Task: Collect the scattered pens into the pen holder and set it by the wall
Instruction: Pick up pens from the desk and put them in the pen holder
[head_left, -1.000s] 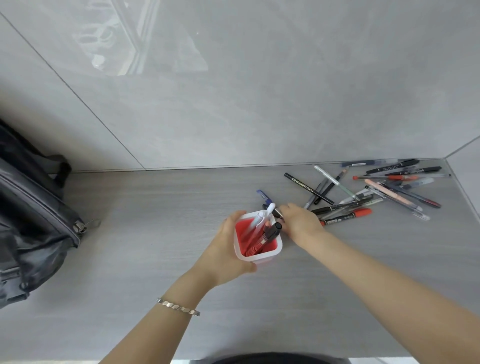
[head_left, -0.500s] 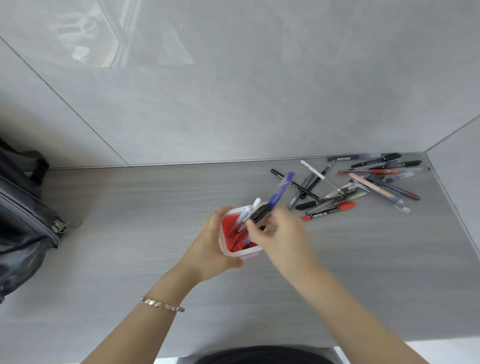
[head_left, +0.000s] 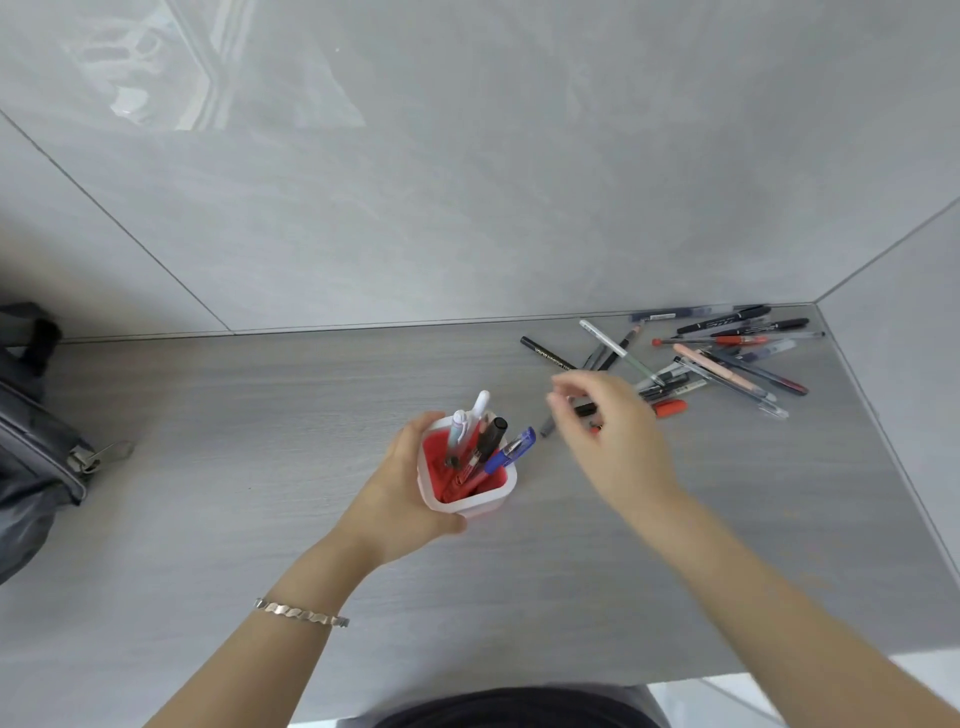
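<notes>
Pen holder (head_left: 467, 470): white outside, red inside; stands on the table (head_left: 260, 519), well apart from the wall (head_left: 467, 208); the left hand (head_left: 402, 486) is wrapped around its left side and grips it; a bracelet (head_left: 301, 612) sits on that wrist. Contents: a white pen (head_left: 470, 418), a black marker (head_left: 488, 441) and a blue pen (head_left: 511, 449), all leaning toward the upper right; anything more inside is not clear.

Right hand (head_left: 605, 434): blurred, fingers (head_left: 563, 395) spread and loosely curled; it holds nothing visible; it hangs over the near edge of the scattered pens (head_left: 727, 358), which lie crossed in a heap toward the table's right corner, some close against the wall. A red-capped marker (head_left: 670, 408) and a black pen (head_left: 548, 353) lie nearest the hand.

Assessment: collection is at an early stage; most pens are outside the holder. Recommended practice for the next pick: take the nearest pen lying free of the heap; pinch it near mid-barrel so it stays level; lower it tip-first into the free side of the holder; keep the left hand's grip firm, since the leaning pens could tip it. A dark bag (head_left: 31, 441) at the far left is not involved.
</notes>
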